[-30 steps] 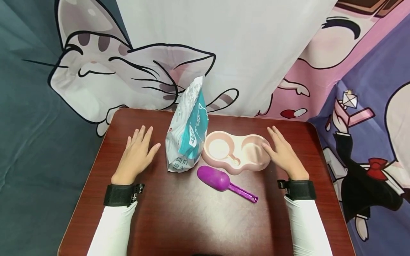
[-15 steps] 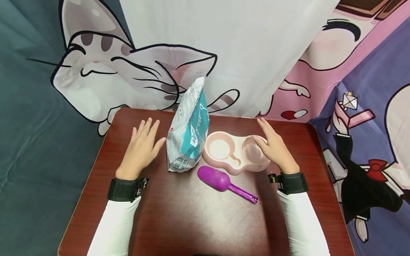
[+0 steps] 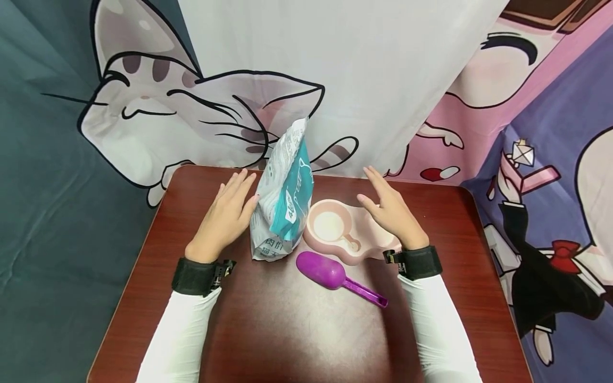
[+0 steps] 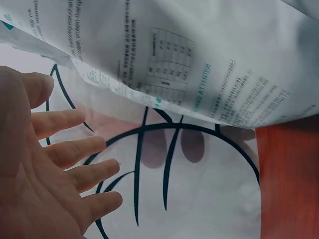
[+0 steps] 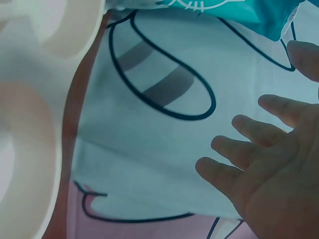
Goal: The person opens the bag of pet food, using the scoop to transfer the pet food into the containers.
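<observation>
A white and teal cat food bag (image 3: 282, 197) stands upright on the table, its printed back also showing in the left wrist view. My left hand (image 3: 225, 215) is at the bag's left side, fingers straight and thumb overlapping its edge in the head view. To the bag's right lies a pale pink double pet bowl (image 3: 342, 249). Over the bowl's right half hovers my right hand (image 3: 394, 213), fingers extended and holding nothing; it hides much of that half. A purple scoop (image 3: 325, 269) lies in front of the bowl, handle pointing to the lower right.
The brown table (image 3: 287, 340) backs against a white curtain (image 3: 345, 64) printed with a cartoon cat. Green cloth (image 3: 43, 266) hangs on the left, and purple cloth (image 3: 570, 175) with cartoon figures on the right.
Both hands have moved inward and farther forward: the left from open table to the bag's side, the right from the bowl's right edge leftward across it. Bag, bowl and scoop stay put.
</observation>
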The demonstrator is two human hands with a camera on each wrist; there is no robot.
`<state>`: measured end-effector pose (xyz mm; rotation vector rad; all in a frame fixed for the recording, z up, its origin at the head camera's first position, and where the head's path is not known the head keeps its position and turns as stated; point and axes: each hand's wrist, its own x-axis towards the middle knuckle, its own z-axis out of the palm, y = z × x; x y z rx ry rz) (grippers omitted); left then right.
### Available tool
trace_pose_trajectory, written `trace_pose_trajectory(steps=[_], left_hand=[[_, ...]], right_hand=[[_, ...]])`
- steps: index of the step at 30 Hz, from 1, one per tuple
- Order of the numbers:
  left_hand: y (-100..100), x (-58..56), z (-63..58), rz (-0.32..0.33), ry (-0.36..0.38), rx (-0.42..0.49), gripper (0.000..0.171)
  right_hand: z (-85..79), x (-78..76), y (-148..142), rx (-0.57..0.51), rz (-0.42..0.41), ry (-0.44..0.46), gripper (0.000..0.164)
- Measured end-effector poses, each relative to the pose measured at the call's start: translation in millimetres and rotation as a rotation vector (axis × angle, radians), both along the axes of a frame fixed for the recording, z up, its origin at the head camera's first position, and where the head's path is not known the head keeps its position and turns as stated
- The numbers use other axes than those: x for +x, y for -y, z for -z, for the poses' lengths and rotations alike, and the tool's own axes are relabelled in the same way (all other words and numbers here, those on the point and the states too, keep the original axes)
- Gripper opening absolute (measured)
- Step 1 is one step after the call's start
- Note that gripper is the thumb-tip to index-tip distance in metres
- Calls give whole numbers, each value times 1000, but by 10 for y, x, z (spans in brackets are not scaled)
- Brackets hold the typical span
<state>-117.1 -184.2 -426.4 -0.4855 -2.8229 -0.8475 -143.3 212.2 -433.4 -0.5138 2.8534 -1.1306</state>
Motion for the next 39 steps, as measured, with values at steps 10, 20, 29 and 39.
trace_pose_trajectory(steps=[10, 20, 29, 39], left_hand=[[-121, -68, -102, 47, -22, 46, 52], [-240, -126, -234, 103, -53, 105, 50], [-358, -275, -431, 171, -99, 113, 48], [-474, -339, -533, 199, -31, 269, 42]], right_hand=[[-91, -93, 225, -23, -45, -18, 71], [-178, -171, 399, -29, -102, -25, 72], [-252, -221, 601, -74, -155, -11, 70], [-352, -216, 811, -110, -197, -7, 69]])
